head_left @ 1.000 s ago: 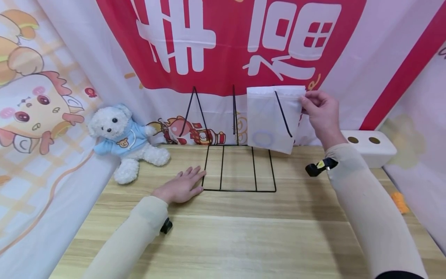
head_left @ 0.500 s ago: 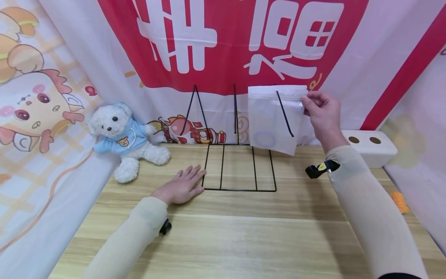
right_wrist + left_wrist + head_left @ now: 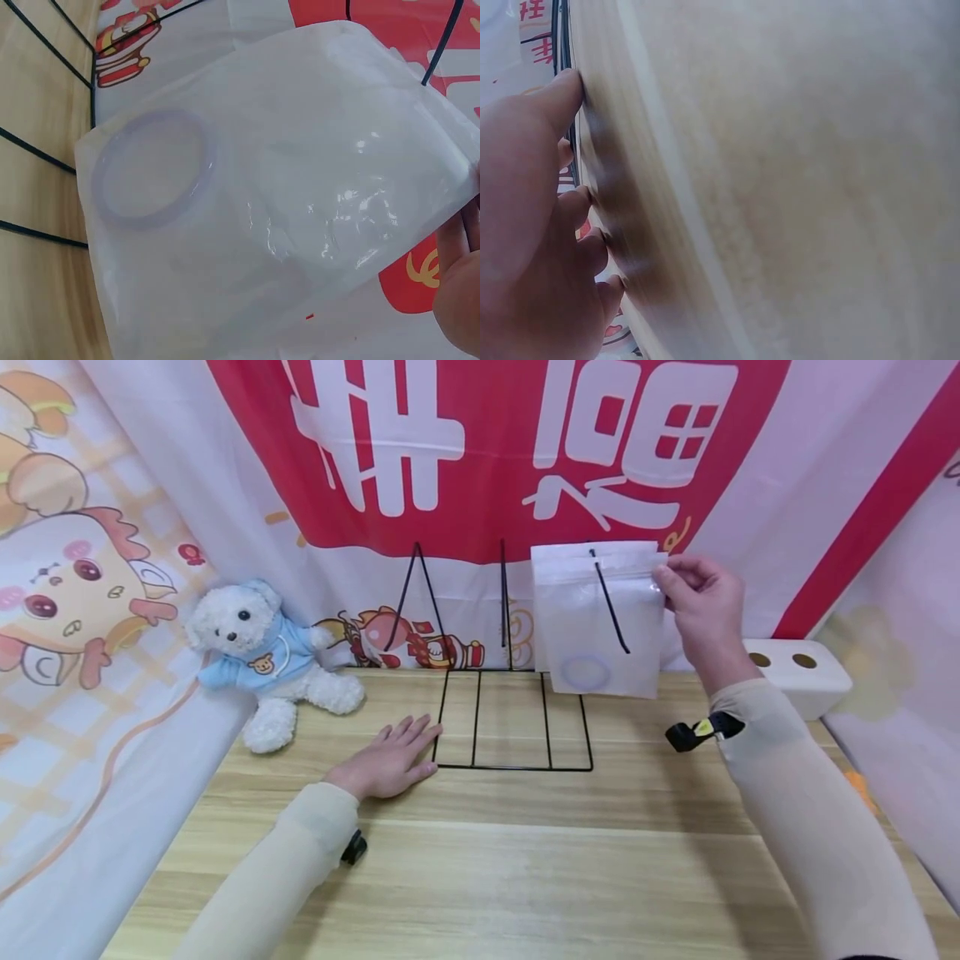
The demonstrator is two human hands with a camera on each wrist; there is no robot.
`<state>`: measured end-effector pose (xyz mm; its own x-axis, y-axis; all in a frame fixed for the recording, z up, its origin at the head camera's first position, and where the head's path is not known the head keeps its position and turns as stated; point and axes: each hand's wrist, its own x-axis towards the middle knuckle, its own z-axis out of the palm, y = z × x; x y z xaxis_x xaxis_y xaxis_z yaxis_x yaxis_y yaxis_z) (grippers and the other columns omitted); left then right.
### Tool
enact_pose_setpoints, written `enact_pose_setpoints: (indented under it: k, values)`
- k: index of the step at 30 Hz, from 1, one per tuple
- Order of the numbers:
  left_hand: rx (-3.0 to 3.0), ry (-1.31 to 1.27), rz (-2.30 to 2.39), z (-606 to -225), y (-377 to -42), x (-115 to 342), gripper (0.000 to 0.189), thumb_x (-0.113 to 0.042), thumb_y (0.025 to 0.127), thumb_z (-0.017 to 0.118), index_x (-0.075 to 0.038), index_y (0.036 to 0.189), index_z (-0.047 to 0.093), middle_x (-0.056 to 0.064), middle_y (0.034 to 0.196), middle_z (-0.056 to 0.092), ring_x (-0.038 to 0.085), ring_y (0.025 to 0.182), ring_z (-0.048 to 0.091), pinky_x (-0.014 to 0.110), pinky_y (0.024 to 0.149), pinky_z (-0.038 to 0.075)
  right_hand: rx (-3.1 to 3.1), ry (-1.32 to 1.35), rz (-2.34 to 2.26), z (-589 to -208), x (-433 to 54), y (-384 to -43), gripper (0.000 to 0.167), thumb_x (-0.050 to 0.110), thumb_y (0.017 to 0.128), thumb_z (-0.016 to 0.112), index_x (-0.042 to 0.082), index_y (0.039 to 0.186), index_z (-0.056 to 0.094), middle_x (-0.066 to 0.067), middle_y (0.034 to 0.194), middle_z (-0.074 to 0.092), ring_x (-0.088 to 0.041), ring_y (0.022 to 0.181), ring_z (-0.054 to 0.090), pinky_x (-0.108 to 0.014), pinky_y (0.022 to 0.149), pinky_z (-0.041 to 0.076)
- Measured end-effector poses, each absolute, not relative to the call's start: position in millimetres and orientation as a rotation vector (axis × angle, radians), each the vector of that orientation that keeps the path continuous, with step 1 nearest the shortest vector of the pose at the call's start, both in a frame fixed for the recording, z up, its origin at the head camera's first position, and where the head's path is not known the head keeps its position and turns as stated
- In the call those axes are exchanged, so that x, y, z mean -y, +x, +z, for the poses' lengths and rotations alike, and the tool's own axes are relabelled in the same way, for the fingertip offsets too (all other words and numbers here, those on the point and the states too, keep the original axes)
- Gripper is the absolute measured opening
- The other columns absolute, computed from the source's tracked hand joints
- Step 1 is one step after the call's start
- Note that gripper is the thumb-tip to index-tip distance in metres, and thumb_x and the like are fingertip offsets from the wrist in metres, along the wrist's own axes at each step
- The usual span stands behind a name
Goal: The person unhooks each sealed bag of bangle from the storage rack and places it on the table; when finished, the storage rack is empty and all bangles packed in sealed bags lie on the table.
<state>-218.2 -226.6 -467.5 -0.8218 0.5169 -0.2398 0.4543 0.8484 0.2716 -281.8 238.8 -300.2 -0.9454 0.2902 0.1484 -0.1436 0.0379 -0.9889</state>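
Note:
My right hand [image 3: 703,606] pinches the upper right edge of a translucent zip bag [image 3: 611,631], its thumb on the front. A pale purple ring [image 3: 208,161] shows inside the bag near its bottom. The rightmost prong [image 3: 613,614] of a black wire rack [image 3: 517,768] passes through the bag's top. Another white bag [image 3: 541,610] hangs just behind it, mostly covered. My left hand [image 3: 386,760] lies flat on the wooden table [image 3: 480,877], fingers straight, fingertips touching the rack base's left side.
Two bare prongs [image 3: 405,593] of the rack rise left of the bags. A white teddy bear [image 3: 277,664] in a blue hoodie sits at the left. Behind my right wrist stands a white box [image 3: 806,677] with round holes. An orange item [image 3: 860,789] lies at the right edge.
The front bag has come toward me and slightly right along the prong, parting from the bag behind. My right hand has moved right with it; my left hand stays put.

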Motion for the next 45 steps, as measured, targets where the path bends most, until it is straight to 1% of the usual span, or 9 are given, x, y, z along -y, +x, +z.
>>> enact_pose_setpoints:
  k: [6,13,17,21,25,31,37,40,45]
  values:
    - [-2.716,0.729,0.312,-467,-218,227,0.071,-0.048,0.115,0.045,-0.017,0.174,0.021,0.016,0.183,0.01,0.046,0.168,0.01,0.069,0.135,0.011,2.046,-0.145,1.934,-299,-239,-272,0.059,0.052,0.083,0.086,0.021,0.131,0.075,0.003,0.119,0.076,-0.015,0.114,0.073,-0.033,0.111,0.058]
    - [-2.723,0.725,0.337,-468,-218,229,0.07,-0.047,0.115,0.046,-0.016,0.174,0.023,0.017,0.182,0.012,0.047,0.168,0.011,0.07,0.134,0.01,2.079,-0.138,1.888,-303,-239,-261,0.06,0.053,0.084,0.083,0.022,0.135,0.073,0.002,0.127,0.075,-0.016,0.118,0.072,-0.039,0.113,0.057]
    - [-2.723,0.725,0.352,-469,-218,230,0.07,-0.046,0.115,0.047,-0.016,0.174,0.024,0.017,0.182,0.012,0.048,0.167,0.011,0.071,0.134,0.01,2.102,-0.145,1.858,-306,-240,-254,0.059,0.053,0.086,0.081,0.023,0.137,0.072,0.002,0.128,0.074,-0.016,0.119,0.072,-0.041,0.113,0.057]
    - [-2.729,0.733,0.355,-469,-217,230,0.069,-0.045,0.115,0.047,-0.016,0.174,0.025,0.018,0.182,0.013,0.049,0.167,0.012,0.071,0.134,0.011,2.094,-0.153,1.854,-308,-240,-247,0.054,0.049,0.09,0.081,0.022,0.136,0.072,0.002,0.123,0.074,-0.016,0.115,0.072,-0.037,0.11,0.058]
    - [-2.73,0.739,0.362,-468,-217,230,0.069,-0.044,0.115,0.048,-0.015,0.173,0.025,0.019,0.182,0.014,0.05,0.167,0.012,0.072,0.133,0.011,2.071,-0.152,1.863,-312,-240,-240,0.053,0.048,0.09,0.082,0.02,0.134,0.073,0.002,0.119,0.073,-0.017,0.111,0.071,-0.029,0.105,0.061]
    - [-2.732,0.751,0.358,-466,-217,230,0.07,-0.045,0.114,0.049,-0.014,0.173,0.026,0.02,0.181,0.016,0.05,0.167,0.014,0.073,0.132,0.013,1.987,-0.119,1.929,-318,-240,-233,0.05,0.043,0.09,0.083,0.015,0.131,0.073,0.0,0.114,0.073,-0.02,0.107,0.07,-0.016,0.091,0.062]
    - [-2.733,0.754,0.348,-468,-219,229,0.07,-0.045,0.114,0.049,-0.014,0.173,0.026,0.019,0.181,0.015,0.049,0.167,0.014,0.073,0.133,0.013,1.934,-0.117,1.967,-322,-240,-226,0.049,0.042,0.089,0.084,0.015,0.129,0.074,-0.001,0.115,0.075,-0.017,0.108,0.073,-0.017,0.09,0.061]
    - [-2.735,0.756,0.345,-468,-219,228,0.07,-0.045,0.114,0.049,-0.014,0.173,0.026,0.019,0.181,0.015,0.05,0.167,0.014,0.073,0.133,0.013,1.911,-0.109,1.988,-323,-240,-222,0.047,0.038,0.092,0.083,0.013,0.131,0.072,-0.001,0.116,0.076,-0.017,0.108,0.073,-0.015,0.088,0.061]
    - [-2.739,0.761,0.347,-468,-220,227,0.071,-0.046,0.114,0.049,-0.014,0.173,0.026,0.019,0.181,0.015,0.05,0.167,0.014,0.073,0.132,0.013,1.893,-0.099,2.012,-324,-240,-216,0.049,0.037,0.093,0.083,0.012,0.133,0.071,-0.001,0.12,0.076,-0.018,0.11,0.073,-0.016,0.089,0.061]
